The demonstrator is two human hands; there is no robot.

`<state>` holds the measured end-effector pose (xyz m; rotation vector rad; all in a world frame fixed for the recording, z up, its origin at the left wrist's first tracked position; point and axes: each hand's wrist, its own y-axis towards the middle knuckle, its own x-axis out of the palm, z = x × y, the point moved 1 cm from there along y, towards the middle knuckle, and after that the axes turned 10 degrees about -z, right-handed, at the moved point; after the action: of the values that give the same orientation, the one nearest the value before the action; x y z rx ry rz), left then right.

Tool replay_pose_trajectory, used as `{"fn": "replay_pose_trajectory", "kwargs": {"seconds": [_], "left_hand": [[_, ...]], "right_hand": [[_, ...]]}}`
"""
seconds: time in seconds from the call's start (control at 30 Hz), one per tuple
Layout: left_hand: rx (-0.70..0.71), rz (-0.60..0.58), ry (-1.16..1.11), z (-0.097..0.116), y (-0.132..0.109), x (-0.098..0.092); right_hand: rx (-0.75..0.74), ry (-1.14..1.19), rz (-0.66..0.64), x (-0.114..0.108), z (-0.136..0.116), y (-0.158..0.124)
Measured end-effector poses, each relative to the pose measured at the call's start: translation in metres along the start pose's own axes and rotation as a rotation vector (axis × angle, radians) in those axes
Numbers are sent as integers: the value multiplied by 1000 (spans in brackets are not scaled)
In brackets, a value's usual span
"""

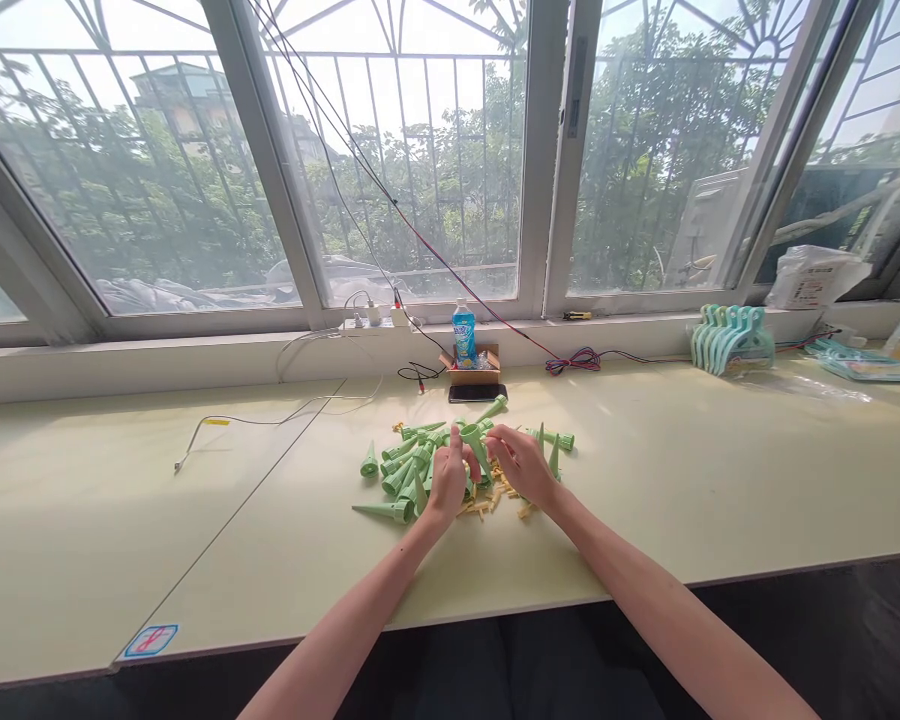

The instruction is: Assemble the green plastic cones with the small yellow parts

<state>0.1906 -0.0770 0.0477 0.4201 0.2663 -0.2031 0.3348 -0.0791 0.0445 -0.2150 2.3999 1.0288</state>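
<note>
My left hand is closed around a green plastic cone spike and holds it upright over the pile. My right hand is pinched at the spike's top, fingertips close to it; what it pinches is too small to make out. Under both hands lies a pile of several green cone spikes mixed with small yellow pieces on the pale table.
Behind the pile are a dark phone, a small cardboard box and a blue bottle. Cables run along the window sill. A stack of teal hangers sits at the right, a white cable at the left.
</note>
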Motion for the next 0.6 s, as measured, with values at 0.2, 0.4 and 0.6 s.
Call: {"fn": "replay_pose_trajectory", "kwargs": {"seconds": [0.2,0.4,0.6], "left_hand": [[-67,-11,-32,2,-1,-1],[-43,-40,-48,1,0,-3],[-46,-60,-87,-4,3,-1]], "right_hand": [[1,3,-8,0,0,0],[24,1,11,0,2,0],[-11,35,26,-1,1,0]]}}
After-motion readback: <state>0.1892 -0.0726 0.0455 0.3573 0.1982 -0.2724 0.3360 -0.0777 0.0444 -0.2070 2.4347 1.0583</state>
